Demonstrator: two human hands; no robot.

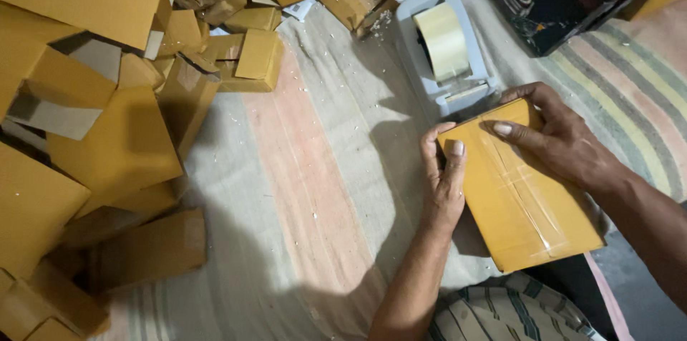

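A taped yellow box (pixel 519 198) is gripped by the left hand (pixel 444 176) at nine o'clock; the right hand (pixel 558 137) is pressed open at twelve.

Warm dim indoor light, soft shadows falling left of arms, slight blur, darker lower corners
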